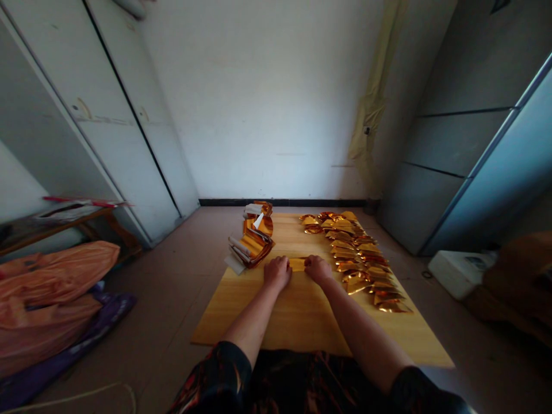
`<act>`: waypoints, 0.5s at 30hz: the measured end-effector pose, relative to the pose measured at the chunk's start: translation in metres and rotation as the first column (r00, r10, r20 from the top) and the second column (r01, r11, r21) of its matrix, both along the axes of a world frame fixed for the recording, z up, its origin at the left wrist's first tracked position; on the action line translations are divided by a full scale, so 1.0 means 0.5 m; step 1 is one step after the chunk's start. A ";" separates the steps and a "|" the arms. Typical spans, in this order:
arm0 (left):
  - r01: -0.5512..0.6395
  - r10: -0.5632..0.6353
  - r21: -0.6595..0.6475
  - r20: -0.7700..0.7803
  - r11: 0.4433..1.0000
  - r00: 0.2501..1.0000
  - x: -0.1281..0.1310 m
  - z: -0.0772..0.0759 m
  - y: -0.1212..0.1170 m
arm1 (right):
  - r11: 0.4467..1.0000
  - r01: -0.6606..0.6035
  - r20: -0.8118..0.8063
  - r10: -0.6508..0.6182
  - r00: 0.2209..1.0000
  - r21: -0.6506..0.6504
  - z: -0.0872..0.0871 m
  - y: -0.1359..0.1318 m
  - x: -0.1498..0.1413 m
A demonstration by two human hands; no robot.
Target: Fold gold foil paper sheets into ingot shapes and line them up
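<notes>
**Left hand (pixel 278 273) and right hand (pixel 318 269) curled over a gold foil strip (pixel 297 264)**

The gold foil strip lies flat on the wooden board (pixel 276 322), around the middle of its width and nearer the far edge than the near one. The hands sit at either end of it, just apart, with their backs up and fingers curled down onto the foil. Whether they are gripping it or only pressing it cannot be told.

Just beyond the left hand, at the board's far left corner, is a loose heap of gold foil sheets (pixel 254 238), with pale paper strips (pixel 237 253) among them that reach over the left edge. Just beyond the right hand, a long band of folded gold foil pieces (pixel 357 259) runs from the far edge down along the right side, almost to the near right corner.

The board rests on a tiled floor (pixel 172 287). Orange plastic bags (pixel 47 293) and purple cloth (pixel 86 328) lie on the floor to the left, below a low wooden bench (pixel 64 221). To the right are a white box (pixel 457 273) and a brown heap (pixel 517 282), beside a grey-blue cabinet (pixel 457 144).
</notes>
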State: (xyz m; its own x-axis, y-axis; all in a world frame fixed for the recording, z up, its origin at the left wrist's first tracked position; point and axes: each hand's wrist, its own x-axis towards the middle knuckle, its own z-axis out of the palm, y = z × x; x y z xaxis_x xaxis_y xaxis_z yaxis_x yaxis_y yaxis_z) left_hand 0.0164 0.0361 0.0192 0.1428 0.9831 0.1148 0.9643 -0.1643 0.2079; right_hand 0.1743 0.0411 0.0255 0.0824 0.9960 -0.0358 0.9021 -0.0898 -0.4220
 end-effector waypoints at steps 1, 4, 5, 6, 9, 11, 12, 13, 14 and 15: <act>0.009 -0.009 -0.002 0.002 1.000 1.000 -0.003 -0.001 0.000 | 1.000 -0.008 -0.003 0.008 1.000 0.004 -0.002 0.001 0.003; 0.043 -0.043 0.002 0.010 0.999 0.999 -0.011 -0.005 -0.003 | 0.999 -0.032 0.006 0.031 0.999 0.029 -0.005 -0.002 0.009; 0.051 -0.051 0.005 0.012 0.999 0.999 -0.013 -0.006 -0.004 | 0.998 -0.040 0.011 0.039 0.999 0.041 -0.006 -0.003 0.010; 0.057 -0.057 0.009 0.015 0.998 0.998 -0.015 -0.007 -0.006 | 0.998 -0.046 0.016 0.046 0.999 0.051 -0.007 -0.005 0.011; 0.078 -0.079 0.030 0.024 0.996 0.997 -0.018 -0.010 -0.011 | 0.996 -0.064 0.022 0.063 0.998 0.069 -0.009 -0.008 0.011; 0.099 -0.102 0.056 0.047 0.993 0.994 -0.020 -0.012 -0.013 | 0.995 -0.066 0.024 0.065 0.998 0.070 -0.010 -0.009 0.010; 0.106 -0.111 0.073 0.065 0.992 0.992 -0.021 -0.013 -0.014 | 0.995 -0.062 0.027 0.060 0.998 0.072 -0.011 -0.009 0.009; 0.109 -0.117 0.088 0.085 0.990 0.990 -0.021 -0.015 -0.014 | 0.996 -0.055 0.029 0.053 0.998 0.077 -0.012 -0.010 0.009; 0.112 -0.123 0.103 0.105 0.988 0.987 -0.022 -0.016 -0.014 | 0.995 -0.048 0.030 0.046 0.999 0.083 -0.013 -0.010 0.008; 0.116 -0.130 0.116 0.123 0.986 0.984 -0.023 -0.018 -0.013 | 0.995 -0.045 0.029 0.043 0.999 0.091 -0.014 -0.010 0.008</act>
State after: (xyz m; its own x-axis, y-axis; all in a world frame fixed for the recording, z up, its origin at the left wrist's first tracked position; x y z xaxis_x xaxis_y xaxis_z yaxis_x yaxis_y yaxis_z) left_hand 0.0050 0.0294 0.0104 0.2384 0.9397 0.2451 0.9014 -0.3080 0.3041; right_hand 0.1785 0.0361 0.0184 0.0380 0.9976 0.0575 0.9157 -0.0117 -0.4017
